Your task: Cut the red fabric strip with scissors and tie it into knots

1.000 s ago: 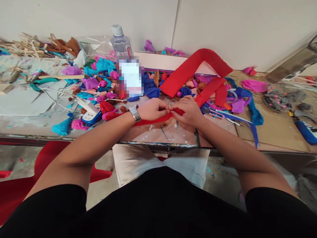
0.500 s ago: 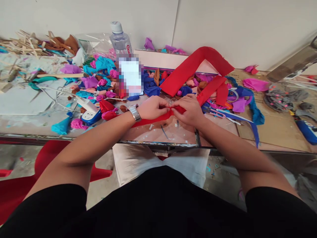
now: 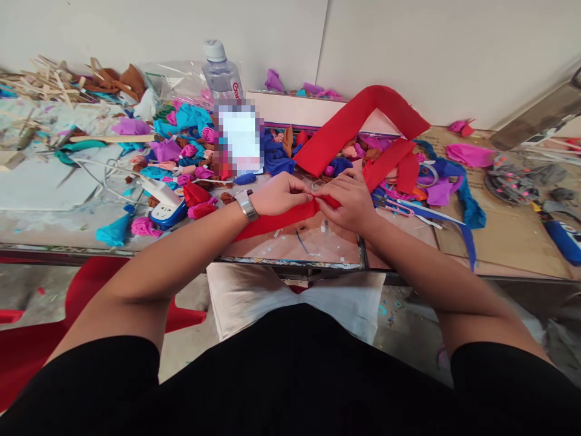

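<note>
My left hand [image 3: 282,195], with a metal watch [image 3: 246,206] on its wrist, pinches a red crepe paper strip [image 3: 276,223] between thumb and fingers. Close against it, my right hand [image 3: 348,201] grips the gathered part of the same strip, its fingers curled. The strip's flat tail slants down to the left beneath my left forearm. Another length of red crepe paper [image 3: 338,127] lies folded in an arch behind my hands, over a heap of coloured paper pieces. Scissors with pink handles [image 3: 402,209] rest just right of my right hand.
A plastic bottle [image 3: 222,79] stands behind a phone with a lit, blurred screen [image 3: 240,139]. A blue and white power strip [image 3: 167,209] with its cable lies left. Wooden sticks [image 3: 49,79] are piled far left; cardboard [image 3: 508,224] and a blue tape roll or tool [image 3: 563,239] lie right.
Both hands stay pinched together at the same spot, with slight finger movement. The strip's tail under my left hand shows a little lower and flatter.
</note>
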